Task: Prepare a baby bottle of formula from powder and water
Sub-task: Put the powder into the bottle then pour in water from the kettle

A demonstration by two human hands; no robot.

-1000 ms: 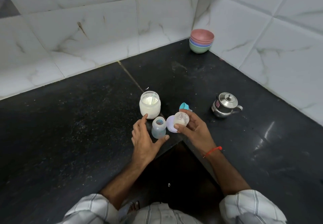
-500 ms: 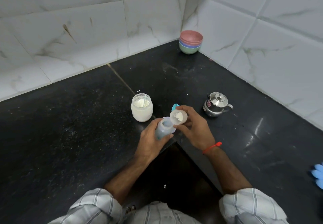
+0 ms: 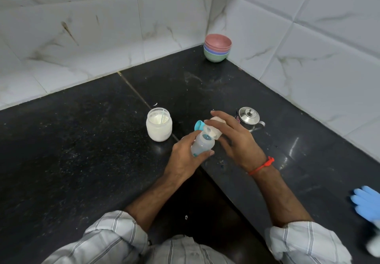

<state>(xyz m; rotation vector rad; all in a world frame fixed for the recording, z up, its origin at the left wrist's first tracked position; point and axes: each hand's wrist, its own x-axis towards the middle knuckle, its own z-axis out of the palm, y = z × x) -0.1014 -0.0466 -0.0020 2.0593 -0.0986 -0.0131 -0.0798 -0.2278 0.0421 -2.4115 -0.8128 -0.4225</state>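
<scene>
On black speckled counter (image 3: 82, 150) at white-tiled corner, left grip (image 3: 185, 158) clasping bottle (image 3: 202, 143), right grip (image 3: 234, 138) pinching cup (image 3: 216, 130).

My left hand (image 3: 185, 158) grips the bottle (image 3: 202, 143); my right hand (image 3: 234, 140) tips a small cup (image 3: 216, 129) over its mouth. Powder jar (image 3: 159, 124) stands left.

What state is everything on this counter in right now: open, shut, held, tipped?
Baby bottle: open-topped, tilted, gripped by the left hand.
Small cup: tipped over the bottle's mouth, held by the right hand.
Powder jar: lid off, upright, powder and a scoop inside.
Steel pot: lid on, upright.
Bowls: stacked upright in the corner.
Teal cap: on the counter behind the bottle.
</scene>
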